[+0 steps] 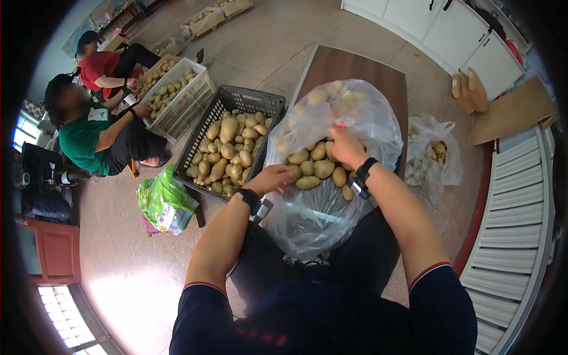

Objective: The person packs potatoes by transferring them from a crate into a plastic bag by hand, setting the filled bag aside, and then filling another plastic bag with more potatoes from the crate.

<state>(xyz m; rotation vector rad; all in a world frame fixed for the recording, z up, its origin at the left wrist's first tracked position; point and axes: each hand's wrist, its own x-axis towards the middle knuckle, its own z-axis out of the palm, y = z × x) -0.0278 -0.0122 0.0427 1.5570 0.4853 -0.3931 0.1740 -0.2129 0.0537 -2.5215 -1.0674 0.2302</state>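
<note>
A clear plastic bag (pixel 319 228) lies across the front of a brown board-topped table, with several potatoes (pixel 323 168) inside its opening. At the left side of that opening, my left hand (pixel 274 179) is closed on the bag's edge, its fingertips beside the potatoes. My right hand (pixel 348 147) grips the bag's upper edge above the potatoes; a small red piece (pixel 339 125) shows at its fingers. To the left stands a black plastic crate (pixel 198 131), heaped with potatoes (pixel 228 151).
Another bag of potatoes (pixel 435 154) sits on the floor at right, near a radiator (pixel 509 236) and cardboard (pixel 515 112). Two people, in green (pixel 89 139) and red (pixel 100 71), sit at left by a white crate (pixel 192 97) of potatoes. A green bag (pixel 163 195) lies nearer.
</note>
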